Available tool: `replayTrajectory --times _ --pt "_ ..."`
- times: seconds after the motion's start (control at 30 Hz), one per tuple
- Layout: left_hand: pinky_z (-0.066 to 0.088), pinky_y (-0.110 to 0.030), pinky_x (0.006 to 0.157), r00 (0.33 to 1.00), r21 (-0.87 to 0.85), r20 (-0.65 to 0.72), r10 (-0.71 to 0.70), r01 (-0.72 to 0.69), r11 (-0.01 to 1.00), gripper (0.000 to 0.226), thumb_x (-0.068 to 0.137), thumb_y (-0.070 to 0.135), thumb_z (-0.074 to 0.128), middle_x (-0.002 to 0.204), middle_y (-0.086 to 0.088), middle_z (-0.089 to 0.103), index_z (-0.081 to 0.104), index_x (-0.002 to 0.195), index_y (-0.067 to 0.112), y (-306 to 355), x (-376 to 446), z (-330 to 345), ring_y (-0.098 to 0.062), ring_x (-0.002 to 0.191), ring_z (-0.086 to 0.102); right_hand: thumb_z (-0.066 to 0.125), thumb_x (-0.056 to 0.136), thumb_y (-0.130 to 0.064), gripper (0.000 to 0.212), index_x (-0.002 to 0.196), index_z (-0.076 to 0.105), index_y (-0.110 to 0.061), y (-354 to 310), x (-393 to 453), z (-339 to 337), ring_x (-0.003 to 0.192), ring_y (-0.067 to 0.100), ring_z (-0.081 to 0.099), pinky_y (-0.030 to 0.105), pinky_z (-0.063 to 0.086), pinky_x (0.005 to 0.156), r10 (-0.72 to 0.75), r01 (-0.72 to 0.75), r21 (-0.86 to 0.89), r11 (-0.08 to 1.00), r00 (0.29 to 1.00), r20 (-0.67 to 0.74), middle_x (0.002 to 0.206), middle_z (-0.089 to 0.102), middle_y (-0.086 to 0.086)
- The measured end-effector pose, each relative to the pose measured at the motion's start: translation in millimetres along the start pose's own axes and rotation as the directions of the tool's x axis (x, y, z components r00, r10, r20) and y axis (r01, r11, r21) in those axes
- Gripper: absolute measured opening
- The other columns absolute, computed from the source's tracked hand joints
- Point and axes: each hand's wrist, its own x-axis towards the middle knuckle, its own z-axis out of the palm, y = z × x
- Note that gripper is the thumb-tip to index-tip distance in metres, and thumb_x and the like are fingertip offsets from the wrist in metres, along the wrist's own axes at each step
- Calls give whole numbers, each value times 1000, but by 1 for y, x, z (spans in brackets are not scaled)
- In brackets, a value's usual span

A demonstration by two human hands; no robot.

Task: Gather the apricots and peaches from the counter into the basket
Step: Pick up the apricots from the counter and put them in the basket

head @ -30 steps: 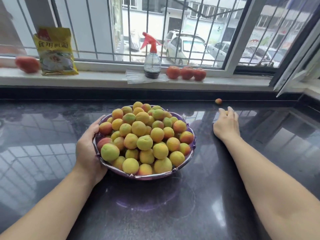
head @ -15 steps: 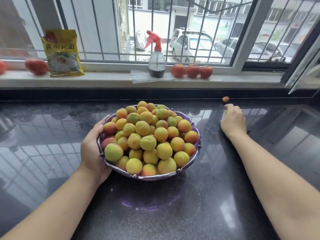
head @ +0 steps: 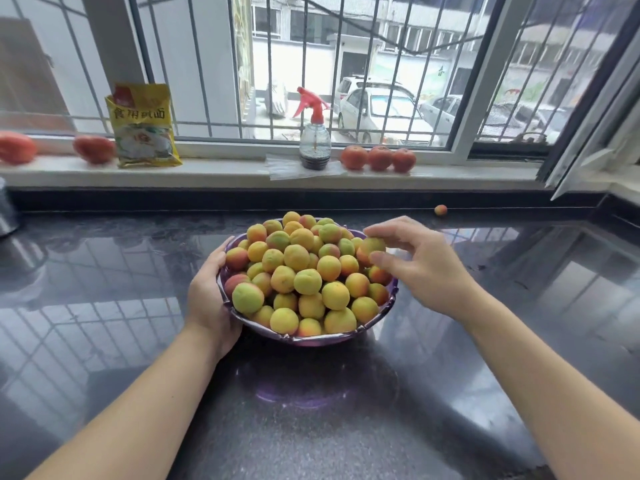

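Note:
A purple basket point(head: 311, 339) heaped with several yellow, green and orange apricots stands in the middle of the dark counter. My left hand point(head: 207, 299) grips its left rim, thumb over the edge. My right hand point(head: 419, 265) hovers over the basket's right side and pinches one apricot point(head: 372, 247) between thumb and fingertips, just above the pile. A single small apricot point(head: 440, 210) lies on the counter at the back right, near the wall.
The white window sill point(head: 225, 173) carries a yellow food bag point(head: 143, 126), a red-topped spray bottle point(head: 314, 140), three tomatoes point(head: 379, 158) to its right and two more tomatoes point(head: 93, 149) at the far left. A dark object point(head: 5, 216) sits at the counter's left edge.
My right hand picked an apricot off the counter at the back right and carried it left to the basket's right side. The left hand has stayed on the basket rim.

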Motion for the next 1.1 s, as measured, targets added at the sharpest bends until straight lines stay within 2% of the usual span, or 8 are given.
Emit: replayTrajectory --times 0.2,0.47,0.57,0.67,0.73,0.8,0.87,1.1 --pt "43 -62 116 1000 7 2 -17 17 1000 47 110 31 38 137 -21 68 60 143 7 1 -1 0 -42 129 65 80 84 -16 27 111 75 -22 1 -7 7 105 16 55 41 46 95 -39 37 -211 977 999 -4 105 66 -12" --pt "48 -59 114 1000 33 -17 -5 5 999 43 110 27 38 133 -18 72 63 140 9 1 0 0 -39 124 68 79 85 -17 26 110 74 -21 2 -6 5 98 8 59 28 49 89 -60 69 -255 964 997 43 105 64 -8" --pt "46 -60 115 1000 25 -2 -12 12 1000 45 110 30 38 135 -19 70 62 142 8 1 0 -1 -40 127 67 76 89 -20 27 116 71 -23 4 -7 1 101 10 63 21 50 89 -12 13 -79 997 1000 14 112 65 -7" --pt "48 -58 113 1000 30 8 -11 10 999 46 109 30 39 136 -20 69 62 142 7 0 1 -2 -41 129 65 65 97 -20 20 117 69 -20 29 7 -7 96 6 64 15 51 83 168 -148 106 983 963 -209 111 68 -5" --pt "50 -56 111 1000 33 -4 6 -6 999 45 109 27 39 136 -20 70 63 141 7 -3 3 -3 -41 128 66 60 97 -17 21 117 68 -16 74 23 -11 97 11 63 22 51 88 282 -307 -28 951 903 -323 114 67 4" --pt "51 -56 110 997 25 -63 33 -32 999 41 108 23 42 134 -18 71 65 139 8 -3 3 -4 -39 126 67 56 95 -18 31 124 65 -12 120 31 -10 115 27 58 38 44 105 337 -422 -283 861 891 -305 125 62 14" --pt "53 -55 108 989 26 -135 63 -60 998 38 106 18 45 130 -16 73 66 138 11 -6 5 -3 -37 123 69 50 95 -23 41 132 60 -8 159 36 -8 127 39 46 44 33 112 377 -458 -461 760 889 -260 135 55 19" --pt "56 -54 105 968 118 -200 149 -127 985 33 103 10 50 126 -9 76 73 127 17 -31 37 27 -31 119 72 45 102 -29 48 146 47 -12 217 95 -28 145 39 23 46 22 120 431 -529 -502 684 849 -306 159 28 17"
